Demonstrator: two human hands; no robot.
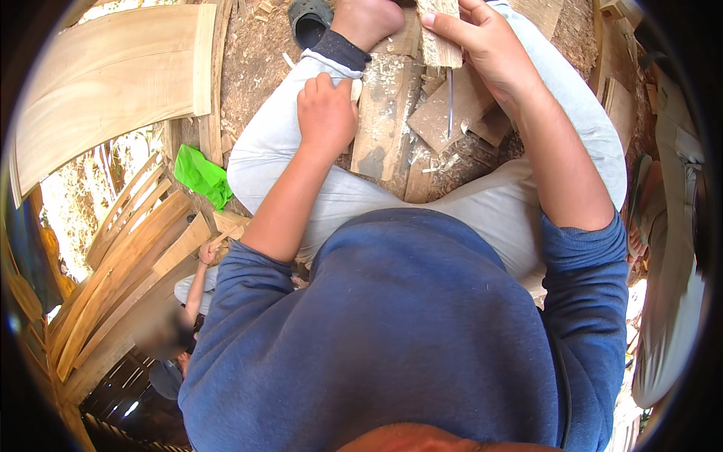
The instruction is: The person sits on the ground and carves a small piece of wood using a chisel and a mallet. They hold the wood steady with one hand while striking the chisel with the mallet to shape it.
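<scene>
My right hand (493, 49) grips a narrow wooden block (440, 38) at the top of the view, its thumb laid across the upper face. From under the block's lower end a thin metal rod (450, 105) points toward me; whether it is held too, I cannot tell. My left hand (327, 113) rests closed against my left shin, near the dark trouser cuff (339, 50). A small pale piece (356, 90) shows at the edge of that hand; its kind is unclear. Between my legs lie a wooden plank (384, 120) and flat wood offcuts (452, 109).
Wood shavings and dust cover the ground. A broad curved wooden panel (113, 83) stands at left, with a bright green cloth (203, 177) beside it. Long boards (120, 279) lean behind another person (197, 290) at lower left. Someone's legs (670, 248) are at far right.
</scene>
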